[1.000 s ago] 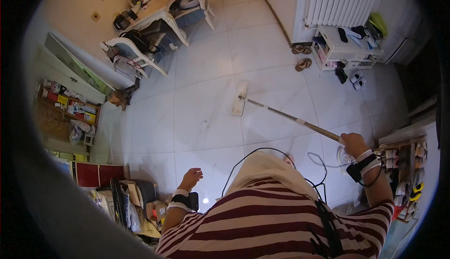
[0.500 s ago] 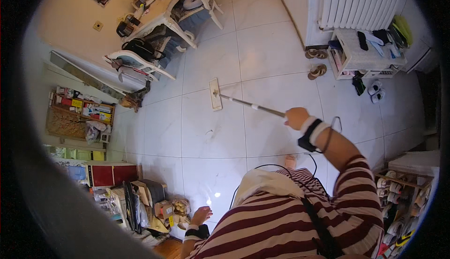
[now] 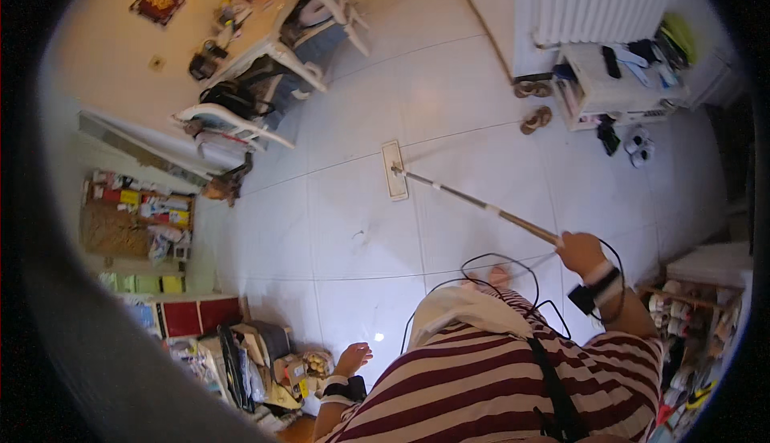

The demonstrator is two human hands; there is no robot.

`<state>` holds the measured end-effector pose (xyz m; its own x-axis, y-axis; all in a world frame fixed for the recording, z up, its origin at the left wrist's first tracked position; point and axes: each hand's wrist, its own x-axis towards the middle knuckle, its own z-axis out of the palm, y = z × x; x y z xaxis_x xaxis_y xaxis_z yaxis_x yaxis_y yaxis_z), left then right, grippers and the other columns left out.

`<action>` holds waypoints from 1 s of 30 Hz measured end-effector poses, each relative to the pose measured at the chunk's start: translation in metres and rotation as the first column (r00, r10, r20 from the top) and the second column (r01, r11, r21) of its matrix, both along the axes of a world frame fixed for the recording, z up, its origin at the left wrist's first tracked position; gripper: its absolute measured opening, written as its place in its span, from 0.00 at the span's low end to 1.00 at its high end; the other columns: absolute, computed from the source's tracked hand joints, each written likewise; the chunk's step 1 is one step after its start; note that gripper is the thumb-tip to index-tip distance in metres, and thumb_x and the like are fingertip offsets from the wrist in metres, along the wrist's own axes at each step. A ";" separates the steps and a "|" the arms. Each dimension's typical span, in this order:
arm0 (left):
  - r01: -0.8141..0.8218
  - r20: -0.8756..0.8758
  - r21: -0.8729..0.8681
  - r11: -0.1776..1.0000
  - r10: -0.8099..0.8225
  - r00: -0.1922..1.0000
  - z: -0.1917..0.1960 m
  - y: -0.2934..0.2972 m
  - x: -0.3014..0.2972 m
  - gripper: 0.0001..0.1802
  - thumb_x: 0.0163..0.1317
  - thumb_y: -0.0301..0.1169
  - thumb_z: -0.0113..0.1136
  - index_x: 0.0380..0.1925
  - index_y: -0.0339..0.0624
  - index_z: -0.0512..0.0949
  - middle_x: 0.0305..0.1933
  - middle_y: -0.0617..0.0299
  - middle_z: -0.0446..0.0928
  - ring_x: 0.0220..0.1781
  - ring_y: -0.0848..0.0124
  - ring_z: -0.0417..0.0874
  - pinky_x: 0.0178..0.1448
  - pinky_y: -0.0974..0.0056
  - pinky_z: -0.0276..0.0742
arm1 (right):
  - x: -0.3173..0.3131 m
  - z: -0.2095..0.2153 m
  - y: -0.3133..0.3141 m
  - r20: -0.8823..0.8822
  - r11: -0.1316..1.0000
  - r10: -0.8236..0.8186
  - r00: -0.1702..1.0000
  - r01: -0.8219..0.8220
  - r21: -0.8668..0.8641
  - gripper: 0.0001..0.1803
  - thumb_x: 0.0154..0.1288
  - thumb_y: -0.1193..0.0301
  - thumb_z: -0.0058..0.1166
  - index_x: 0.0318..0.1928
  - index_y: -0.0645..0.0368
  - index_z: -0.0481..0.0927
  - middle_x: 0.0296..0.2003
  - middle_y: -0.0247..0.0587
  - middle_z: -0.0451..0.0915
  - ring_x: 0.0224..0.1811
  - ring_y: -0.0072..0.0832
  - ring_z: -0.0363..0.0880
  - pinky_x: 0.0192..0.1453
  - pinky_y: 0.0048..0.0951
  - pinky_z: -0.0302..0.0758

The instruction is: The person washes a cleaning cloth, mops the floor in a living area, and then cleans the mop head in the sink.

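Observation:
A flat mop (image 3: 396, 178) with a pale rectangular head rests on the white tiled floor (image 3: 353, 210) ahead of me. Its long metal pole slants back to the right, and my right hand (image 3: 581, 252) is wrapped round the upper end. At lower left my left hand (image 3: 353, 359) hangs beside my body with loosely parted fingers and nothing in it. Both wrists wear bands with a dark box. A black cable (image 3: 521, 262) loops in front of my striped clothes, near my foot.
Chairs (image 3: 233, 118) and a cluttered table (image 3: 265, 30) stand at far left. Boxes and bags (image 3: 269, 355) crowd the near left. Sandals (image 3: 536, 119) and sneakers (image 3: 639, 148) lie by a low white shelf (image 3: 593, 106) at far right. A shoe rack (image 3: 690, 323) is at near right.
My right hand has pulled back and to the right with the pole. The mop head has slid slightly right and nearer. My left hand has shifted a little right and up.

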<state>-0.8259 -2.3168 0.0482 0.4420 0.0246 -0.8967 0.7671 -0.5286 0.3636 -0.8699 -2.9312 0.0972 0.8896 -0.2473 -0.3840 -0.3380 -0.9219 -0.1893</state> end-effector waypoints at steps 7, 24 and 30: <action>0.587 0.158 -0.101 0.803 -0.570 0.806 -0.068 -0.008 0.102 0.19 0.62 0.36 0.49 0.49 0.35 0.68 0.42 0.56 0.76 0.44 0.64 0.79 0.44 0.60 0.76 | -0.246 0.049 0.052 -0.125 0.915 -0.383 0.915 0.357 -0.188 0.17 0.52 0.56 0.54 0.21 0.56 0.75 0.22 0.44 0.76 0.25 0.44 0.77 0.28 0.44 0.72; 0.910 0.558 -0.135 0.393 -0.728 0.398 -0.101 -0.183 0.211 0.16 0.56 0.34 0.55 0.43 0.40 0.74 0.36 0.56 0.79 0.41 0.66 0.80 0.44 0.66 0.75 | -0.419 -0.036 0.283 -0.093 0.479 -0.875 0.475 0.821 -0.312 0.24 0.50 0.48 0.54 0.18 0.58 0.75 0.16 0.47 0.73 0.22 0.46 0.76 0.26 0.44 0.73; 0.800 0.197 0.106 0.591 -0.801 0.566 -0.045 -0.184 0.166 0.22 0.55 0.39 0.55 0.45 0.34 0.73 0.35 0.53 0.80 0.38 0.65 0.81 0.44 0.67 0.74 | -0.448 -0.142 0.237 -0.248 0.591 -0.791 0.560 0.804 -0.068 0.26 0.56 0.47 0.47 0.25 0.61 0.77 0.22 0.54 0.77 0.26 0.52 0.77 0.29 0.46 0.73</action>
